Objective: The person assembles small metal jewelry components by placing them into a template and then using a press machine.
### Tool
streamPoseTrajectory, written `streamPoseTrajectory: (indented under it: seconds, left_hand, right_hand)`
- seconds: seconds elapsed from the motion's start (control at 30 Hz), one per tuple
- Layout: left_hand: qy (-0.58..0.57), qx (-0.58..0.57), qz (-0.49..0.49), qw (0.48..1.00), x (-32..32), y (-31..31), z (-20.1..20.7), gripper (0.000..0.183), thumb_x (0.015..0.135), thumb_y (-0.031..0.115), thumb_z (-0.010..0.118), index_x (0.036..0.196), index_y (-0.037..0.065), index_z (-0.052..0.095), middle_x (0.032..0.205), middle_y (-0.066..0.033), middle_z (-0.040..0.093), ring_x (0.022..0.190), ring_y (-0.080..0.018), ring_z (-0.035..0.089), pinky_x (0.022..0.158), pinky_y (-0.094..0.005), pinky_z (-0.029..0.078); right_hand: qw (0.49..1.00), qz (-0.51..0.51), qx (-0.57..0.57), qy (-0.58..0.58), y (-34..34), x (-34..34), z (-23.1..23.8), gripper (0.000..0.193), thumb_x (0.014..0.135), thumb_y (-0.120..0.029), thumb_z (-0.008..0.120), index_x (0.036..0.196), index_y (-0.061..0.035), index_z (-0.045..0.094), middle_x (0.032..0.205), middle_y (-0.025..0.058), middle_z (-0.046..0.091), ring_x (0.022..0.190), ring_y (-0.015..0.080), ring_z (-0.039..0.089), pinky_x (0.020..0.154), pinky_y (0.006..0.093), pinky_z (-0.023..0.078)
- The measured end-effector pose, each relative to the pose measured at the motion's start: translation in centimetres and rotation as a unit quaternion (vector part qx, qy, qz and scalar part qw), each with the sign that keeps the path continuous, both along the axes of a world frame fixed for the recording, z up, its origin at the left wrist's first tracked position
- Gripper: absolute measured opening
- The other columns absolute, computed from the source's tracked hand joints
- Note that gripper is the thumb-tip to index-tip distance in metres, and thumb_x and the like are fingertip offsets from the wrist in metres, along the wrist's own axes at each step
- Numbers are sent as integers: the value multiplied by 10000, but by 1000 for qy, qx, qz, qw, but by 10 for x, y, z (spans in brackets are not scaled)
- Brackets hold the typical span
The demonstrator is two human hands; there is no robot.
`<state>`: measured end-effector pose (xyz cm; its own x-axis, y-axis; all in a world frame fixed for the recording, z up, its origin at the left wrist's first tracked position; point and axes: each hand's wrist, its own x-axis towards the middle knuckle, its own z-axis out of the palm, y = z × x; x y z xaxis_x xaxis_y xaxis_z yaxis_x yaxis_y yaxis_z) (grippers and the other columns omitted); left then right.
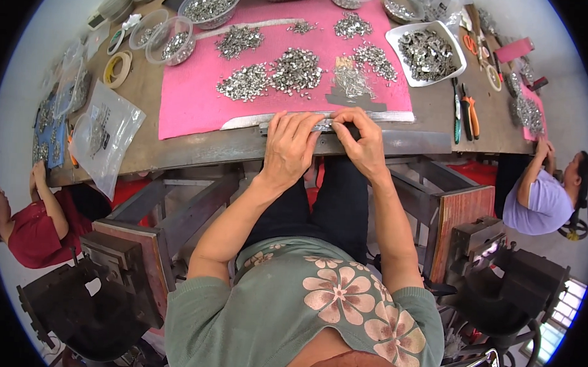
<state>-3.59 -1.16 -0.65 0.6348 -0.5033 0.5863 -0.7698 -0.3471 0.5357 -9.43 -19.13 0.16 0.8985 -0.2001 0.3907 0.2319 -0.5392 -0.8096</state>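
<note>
Centre of frame: left hand (289, 147) spread flat, pressing a long metal strip (376, 115) at the table's near edge (197, 150). Right hand (363, 142) pinching something at the strip; too small to identify. Best kept flat and steady, probably. Above, small metal pieces (295, 70) heaped on pink mat (193, 94).

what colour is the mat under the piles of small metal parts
Pink; the mat shows clearly in the head view.

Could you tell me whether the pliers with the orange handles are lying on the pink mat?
No, the pliers lie on the bare wooden table, to the right of the pink mat.
</note>
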Motion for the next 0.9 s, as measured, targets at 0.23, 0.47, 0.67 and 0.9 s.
streamPoseTrajectory:
  seconds: [0.23, 0.47, 0.67, 0.9]
  left_hand:
    - [-5, -3, 1, 1000, 1, 2, 1, 363, 864, 38, 715, 1219, 54, 644, 1127, -111, 684, 1079, -308, 641, 1038, -493, 413]
    - [10, 4, -7, 1000, -5, 5, 2, 393, 856, 23, 707, 1240, 30, 622, 1138, -133, 673, 1077, -322, 627, 1046, -495, 397]
    - [69, 53, -56, 995, 11, 13, 21, 426, 870, 39, 717, 1284, 56, 616, 1040, -107, 694, 933, -289, 652, 1092, -538, 359]
    - [-39, 50, 8, 998, 143, -5, 24, 130, 908, 134, 680, 1028, 108, 720, 928, -72, 719, 891, -267, 655, 951, -470, 382]
  right_hand:
    - [999, 14, -43, -16, 0, 1, 4, 117, 855, 9, 708, 955, 16, 648, 1005, 136, 691, 921, 275, 670, 828, 349, 510]
    - [945, -24, -295, -143, 9, -9, 4, 171, 797, -80, 765, 908, -55, 637, 979, 72, 660, 906, 275, 615, 860, 445, 447]
    - [972, 14, -234, -21, 1, 0, 19, 167, 795, -58, 779, 852, -52, 622, 902, 57, 634, 823, 262, 595, 794, 384, 407]
    - [981, 68, -183, -1, -37, 62, 37, 74, 891, -90, 701, 935, -30, 697, 871, 118, 668, 822, 310, 637, 774, 409, 472]
